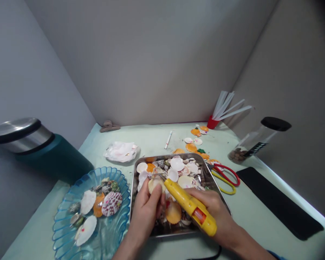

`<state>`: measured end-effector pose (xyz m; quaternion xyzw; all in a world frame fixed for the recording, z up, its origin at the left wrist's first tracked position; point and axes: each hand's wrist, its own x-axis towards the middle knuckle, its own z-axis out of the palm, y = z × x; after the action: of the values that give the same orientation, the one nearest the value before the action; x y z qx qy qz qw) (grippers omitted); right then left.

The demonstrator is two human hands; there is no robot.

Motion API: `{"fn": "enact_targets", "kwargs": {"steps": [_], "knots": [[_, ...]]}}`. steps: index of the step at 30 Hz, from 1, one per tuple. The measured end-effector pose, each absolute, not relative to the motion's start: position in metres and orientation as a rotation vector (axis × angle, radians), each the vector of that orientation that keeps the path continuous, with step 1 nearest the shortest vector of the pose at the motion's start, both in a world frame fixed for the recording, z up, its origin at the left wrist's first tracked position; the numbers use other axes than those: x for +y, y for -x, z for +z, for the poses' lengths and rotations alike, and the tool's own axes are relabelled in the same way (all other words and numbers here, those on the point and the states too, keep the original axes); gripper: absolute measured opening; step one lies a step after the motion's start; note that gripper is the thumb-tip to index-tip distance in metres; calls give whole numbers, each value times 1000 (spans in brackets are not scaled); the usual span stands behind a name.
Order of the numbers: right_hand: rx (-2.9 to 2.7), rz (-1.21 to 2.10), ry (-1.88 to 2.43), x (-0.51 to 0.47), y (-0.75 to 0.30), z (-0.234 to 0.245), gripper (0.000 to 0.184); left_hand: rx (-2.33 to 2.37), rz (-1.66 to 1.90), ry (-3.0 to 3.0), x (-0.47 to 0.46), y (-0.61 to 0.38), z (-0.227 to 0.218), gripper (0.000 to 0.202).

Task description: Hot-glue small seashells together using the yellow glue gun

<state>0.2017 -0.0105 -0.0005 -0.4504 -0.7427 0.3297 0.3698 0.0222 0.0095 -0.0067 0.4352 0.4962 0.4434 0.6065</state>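
Note:
My right hand [215, 213] grips a yellow glue gun [188, 204], its metal tip pointing left at a pale scallop shell [155, 184]. My left hand [147, 213] pinches that shell, holding it over a metal tray [222, 196] filled with several mixed shells. Both hands hover above the near half of the tray. A blue glass dish [70, 220] at the left holds several shells, white, orange and speckled pink.
Red and yellow scissors [227, 177] lie right of the tray, beside a black pad [278, 202]. A tipped jar [257, 142], a red cup of white sticks [219, 115], loose orange shells [192, 146], a crumpled tissue [121, 151] and a steel bin [21, 135] surround the work area.

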Motion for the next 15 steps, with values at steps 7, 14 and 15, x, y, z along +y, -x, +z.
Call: {"fn": "enact_targets", "kwargs": {"steps": [7,14,15], "knots": [[-1913,838,1153,-11,-203,-3,16,1142,1034,-981,10,-21,-7,30],[-1925,832,1162,-10,-203,-2,16,1186,1045,-913,11,-24,-3,34],[-1927,830,1166,-10,-203,-2,16,1196,1047,-900,10,-24,-3,34]]}}
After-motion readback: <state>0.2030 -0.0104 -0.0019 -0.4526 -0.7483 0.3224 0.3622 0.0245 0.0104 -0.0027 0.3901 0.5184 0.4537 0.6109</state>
